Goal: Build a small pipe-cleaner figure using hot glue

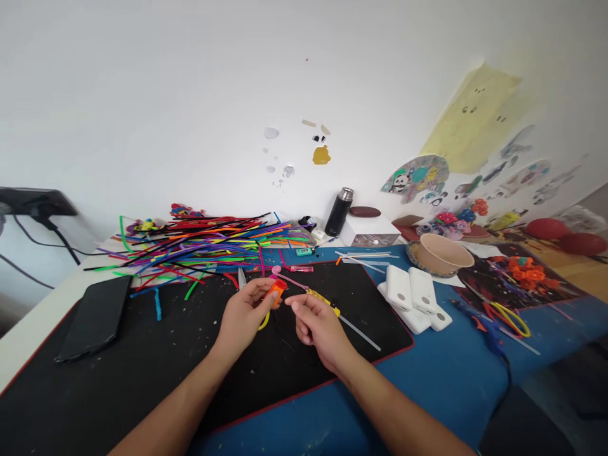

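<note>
My left hand [246, 311] is closed, its thumb and fingers pinching a small bright orange and red piece [276, 291] whose material I cannot make out. Just to the right, my right hand [320, 326] has its fingers curled with the thumb against the index finger; anything between them is too small to see. Its fingertips point at the orange piece, a short gap away. Scissors lie partly hidden behind my left hand, with a blade [242, 277] and a yellow handle [265, 321] showing. Beyond my right hand is a yellow patterned object [323, 299] near a translucent stick [360, 332].
Colourful pipe cleaners [204, 244] are heaped at the back left, above a black phone [97, 316] on the black mat [161, 380]. White power banks [411, 294], a blue glue gun [491, 332], a beige bowl [446, 253] and orange flowers [525, 275] occupy the right. A black bottle [339, 214] leans behind.
</note>
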`<act>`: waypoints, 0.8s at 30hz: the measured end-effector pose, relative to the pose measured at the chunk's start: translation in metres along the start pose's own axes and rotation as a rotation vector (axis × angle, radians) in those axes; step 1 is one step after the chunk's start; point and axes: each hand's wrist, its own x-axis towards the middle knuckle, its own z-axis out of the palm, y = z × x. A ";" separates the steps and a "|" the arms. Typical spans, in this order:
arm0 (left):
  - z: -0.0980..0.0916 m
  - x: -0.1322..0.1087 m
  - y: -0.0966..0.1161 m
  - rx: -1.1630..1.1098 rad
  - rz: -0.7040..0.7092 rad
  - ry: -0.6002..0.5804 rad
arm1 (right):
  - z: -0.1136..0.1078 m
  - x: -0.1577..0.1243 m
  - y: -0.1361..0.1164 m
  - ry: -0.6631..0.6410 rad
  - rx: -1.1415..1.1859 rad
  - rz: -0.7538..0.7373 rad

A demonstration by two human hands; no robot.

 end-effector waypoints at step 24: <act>0.005 0.002 -0.006 -0.163 -0.100 -0.097 | -0.046 -0.035 0.002 0.162 -1.345 -0.065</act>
